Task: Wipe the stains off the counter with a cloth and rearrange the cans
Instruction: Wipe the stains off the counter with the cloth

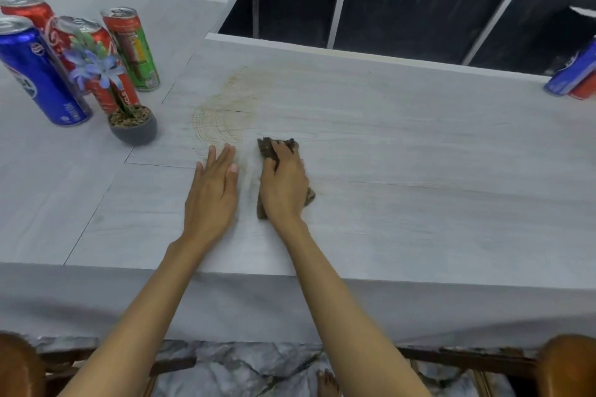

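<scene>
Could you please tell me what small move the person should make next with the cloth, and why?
Probably slide the cloth, gripped under the right hand, forward and left onto the yellowish stain. Its curved streaks show on the counter just beyond the flat left hand, while the cloth lies beside them, not over them.
</scene>
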Action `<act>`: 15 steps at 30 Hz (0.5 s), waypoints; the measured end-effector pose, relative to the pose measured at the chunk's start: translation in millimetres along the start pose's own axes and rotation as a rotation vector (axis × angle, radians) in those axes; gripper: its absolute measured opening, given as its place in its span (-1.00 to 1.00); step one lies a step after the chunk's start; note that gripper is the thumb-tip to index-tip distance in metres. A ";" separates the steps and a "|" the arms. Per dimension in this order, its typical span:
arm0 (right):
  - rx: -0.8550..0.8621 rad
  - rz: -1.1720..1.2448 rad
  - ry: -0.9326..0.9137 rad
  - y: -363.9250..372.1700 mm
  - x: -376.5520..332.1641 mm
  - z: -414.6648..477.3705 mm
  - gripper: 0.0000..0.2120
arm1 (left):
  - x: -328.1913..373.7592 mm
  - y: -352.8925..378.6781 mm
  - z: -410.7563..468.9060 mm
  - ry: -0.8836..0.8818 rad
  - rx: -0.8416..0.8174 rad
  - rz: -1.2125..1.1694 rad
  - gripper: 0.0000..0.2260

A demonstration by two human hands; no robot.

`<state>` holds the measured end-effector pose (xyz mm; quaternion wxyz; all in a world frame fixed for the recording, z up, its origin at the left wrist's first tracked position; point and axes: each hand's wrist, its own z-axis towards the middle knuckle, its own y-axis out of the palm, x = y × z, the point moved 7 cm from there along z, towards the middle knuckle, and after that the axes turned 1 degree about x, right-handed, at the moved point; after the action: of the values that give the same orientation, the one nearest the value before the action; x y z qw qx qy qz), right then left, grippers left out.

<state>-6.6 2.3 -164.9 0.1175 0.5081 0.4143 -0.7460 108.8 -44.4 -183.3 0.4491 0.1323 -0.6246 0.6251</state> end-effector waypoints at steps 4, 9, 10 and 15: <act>0.027 0.323 0.214 -29.6 10.3 22.5 -0.68 | 2.7 -3.0 0.3 0.022 -0.007 -0.010 -0.58; 0.094 0.250 0.280 -110.2 57.8 13.3 -0.68 | 2.2 -2.1 0.1 0.040 -0.011 -0.029 -0.58; 0.138 0.145 0.247 -122.6 62.8 4.5 -0.65 | 1.8 -1.7 0.4 0.044 -0.015 -0.025 -0.58; 0.203 -0.301 0.081 -93.3 54.8 -28.4 -0.60 | 2.7 3.5 2.8 0.065 -0.029 0.000 -0.58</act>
<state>-68.4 95.5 -169.2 -0.0641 0.4791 0.4125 -0.7721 103.6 -45.2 -183.2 0.4710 0.1050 -0.6187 0.6199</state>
